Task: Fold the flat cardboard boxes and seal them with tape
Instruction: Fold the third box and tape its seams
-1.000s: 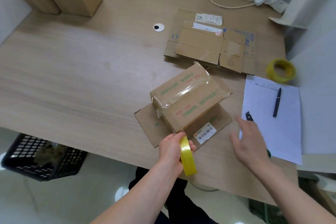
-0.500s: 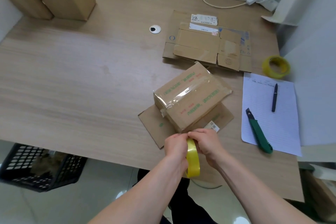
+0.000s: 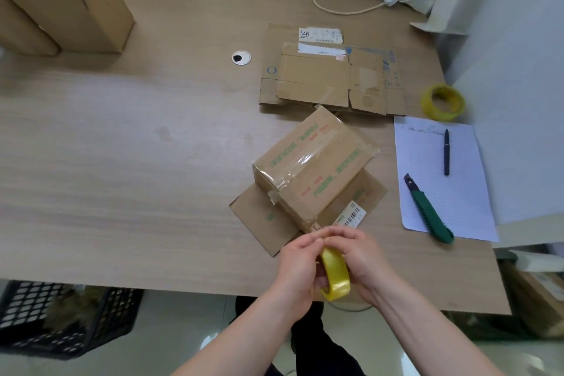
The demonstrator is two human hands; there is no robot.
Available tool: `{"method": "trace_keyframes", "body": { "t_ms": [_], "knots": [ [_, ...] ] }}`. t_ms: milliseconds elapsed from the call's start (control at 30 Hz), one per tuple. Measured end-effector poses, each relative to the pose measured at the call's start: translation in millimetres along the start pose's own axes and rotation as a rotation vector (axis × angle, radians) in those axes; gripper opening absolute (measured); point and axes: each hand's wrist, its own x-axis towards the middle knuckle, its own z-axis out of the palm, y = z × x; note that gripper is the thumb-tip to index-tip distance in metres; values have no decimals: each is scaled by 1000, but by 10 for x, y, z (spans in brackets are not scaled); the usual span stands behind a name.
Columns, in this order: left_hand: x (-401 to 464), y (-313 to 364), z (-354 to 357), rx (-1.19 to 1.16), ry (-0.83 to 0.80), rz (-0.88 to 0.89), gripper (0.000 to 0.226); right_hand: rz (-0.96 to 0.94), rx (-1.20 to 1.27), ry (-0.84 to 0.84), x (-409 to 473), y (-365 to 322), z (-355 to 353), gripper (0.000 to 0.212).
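left hand (image 3: 300,265) grips tape roll (image 3: 335,275) at lower centre | right hand (image 3: 355,253) has come off the knife side, fingers now pinching roll's top, likely seeking tape end | folded box (image 3: 311,168) mid-frame, already partly taped

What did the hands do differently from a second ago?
The right hand came in from beside the green utility knife and now holds the yellow tape roll together with the left hand, fingers at the roll's top. The left hand kept its grip. The taped cardboard box, knife and pen stayed put.
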Motion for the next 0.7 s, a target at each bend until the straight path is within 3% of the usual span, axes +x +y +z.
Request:
{"method": "trace_keyframes", "body": {
  "t_ms": [200,400,700],
  "knots": [
    [-69,62,-105,244,-96,235,35,-39,63,49,-35,34,33,13],
    [-102,76,-227,480,-69,427,39,-123,35,75,-108,76,93,13],
    [-95,152,-389,632,-87,465,37,-279,36,160,-156,148,255,20]
  ]
}}
